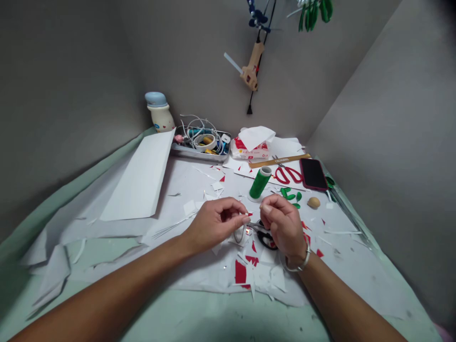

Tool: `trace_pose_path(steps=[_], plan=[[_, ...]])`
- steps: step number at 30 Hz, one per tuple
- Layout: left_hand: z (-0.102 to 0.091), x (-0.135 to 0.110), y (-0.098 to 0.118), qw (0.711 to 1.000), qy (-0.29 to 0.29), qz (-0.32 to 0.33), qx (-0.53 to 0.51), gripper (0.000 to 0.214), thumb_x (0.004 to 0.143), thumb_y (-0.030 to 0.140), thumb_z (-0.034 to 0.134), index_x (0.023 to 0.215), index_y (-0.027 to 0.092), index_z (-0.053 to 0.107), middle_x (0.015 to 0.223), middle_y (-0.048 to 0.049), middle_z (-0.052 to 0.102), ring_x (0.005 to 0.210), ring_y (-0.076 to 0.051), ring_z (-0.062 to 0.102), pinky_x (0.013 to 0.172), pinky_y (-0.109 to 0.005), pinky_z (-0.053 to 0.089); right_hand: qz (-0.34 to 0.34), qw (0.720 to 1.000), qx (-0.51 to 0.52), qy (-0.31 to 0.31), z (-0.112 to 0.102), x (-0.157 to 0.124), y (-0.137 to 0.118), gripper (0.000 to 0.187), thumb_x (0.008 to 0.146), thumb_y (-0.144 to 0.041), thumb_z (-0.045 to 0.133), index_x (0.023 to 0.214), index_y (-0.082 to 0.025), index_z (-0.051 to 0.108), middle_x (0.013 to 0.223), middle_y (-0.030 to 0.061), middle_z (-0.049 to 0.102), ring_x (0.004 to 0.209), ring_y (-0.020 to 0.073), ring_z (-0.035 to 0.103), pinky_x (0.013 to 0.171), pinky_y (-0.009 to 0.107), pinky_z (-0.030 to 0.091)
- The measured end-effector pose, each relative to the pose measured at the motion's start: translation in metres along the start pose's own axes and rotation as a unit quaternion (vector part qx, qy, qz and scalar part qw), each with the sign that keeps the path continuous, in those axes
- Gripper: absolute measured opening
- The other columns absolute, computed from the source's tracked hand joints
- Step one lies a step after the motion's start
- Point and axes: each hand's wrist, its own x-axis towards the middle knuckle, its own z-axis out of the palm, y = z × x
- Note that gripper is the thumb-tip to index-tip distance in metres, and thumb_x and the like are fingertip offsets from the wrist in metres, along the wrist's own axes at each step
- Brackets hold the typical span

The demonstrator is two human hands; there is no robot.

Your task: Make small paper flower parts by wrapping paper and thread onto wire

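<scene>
Both hands hung close together over the paper-covered surface (206,311), the left hand (223,221) pinched thumb to finger and the right hand (283,225) curled with its fingertips closed; whether anything fine lay between them, I could not tell. From the left, a cream jar (162,119) stood with its blue lid on, its contents hidden. Next came a metal tray (199,154), crowded with white cord, a tape roll (204,149) and small oddments, then a tissue pack (249,151) with a white sheet on top. Just beyond the fingertips stood the green thread spool (259,184), upright; black-handled scissors (261,232) lay beneath the hands. Red scraps (241,272) lay about, evidently cut already. Right of the spool, green leaf-shaped pieces (291,196) looked finished in shape but lay loose, joined to nothing, so the work seemed partway, with the fingertip stage still undone. Farthest right lay a phone (313,174).
</scene>
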Motion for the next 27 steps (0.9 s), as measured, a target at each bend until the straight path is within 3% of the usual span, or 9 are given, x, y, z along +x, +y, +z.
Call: trace_pose_path(steps=[18,23,27], plan=[[-0.0017,-0.0012,-0.0014,0.998,-0.007,0.057,0.017,0.016,0.085,0.028,0.061,0.080,0.016,0.071,0.072,-0.0011,0.064,0.061,-0.011,0.050,0.059,-0.025,0.039,0.025,0.999,-0.005,-0.022,0.0007,0.0014,-0.0023,0.010,0.083,-0.024,0.059,0.074,-0.020,0.059,0.058,-0.0049,0.047,0.050,0.0106,0.039,0.048,0.024,0.032],[-0.0028,-0.0010,-0.0020,0.999,-0.019,0.030,-0.010,0.020,0.086,0.031,0.059,0.076,0.016,0.067,0.066,0.0007,0.059,0.060,-0.011,0.046,0.057,-0.026,0.037,0.035,0.999,-0.014,-0.037,0.0018,0.0014,-0.0024,0.012,0.084,-0.028,0.059,0.092,-0.021,0.065,0.061,-0.0050,0.048,0.052,0.0111,0.044,0.050,0.025,0.037],[-0.0035,-0.0004,-0.0036,0.996,-0.014,-0.022,-0.083,0.019,0.085,0.031,0.060,0.072,0.017,0.062,0.060,0.0026,0.053,0.055,-0.010,0.044,0.053,-0.025,0.035,0.029,0.999,-0.021,-0.032,0.0038,0.0029,-0.0037,0.028,0.085,-0.031,0.057,0.112,-0.025,0.062,0.095,0.0021,0.061,0.058,0.0114,0.054,0.053,0.027,0.043]])
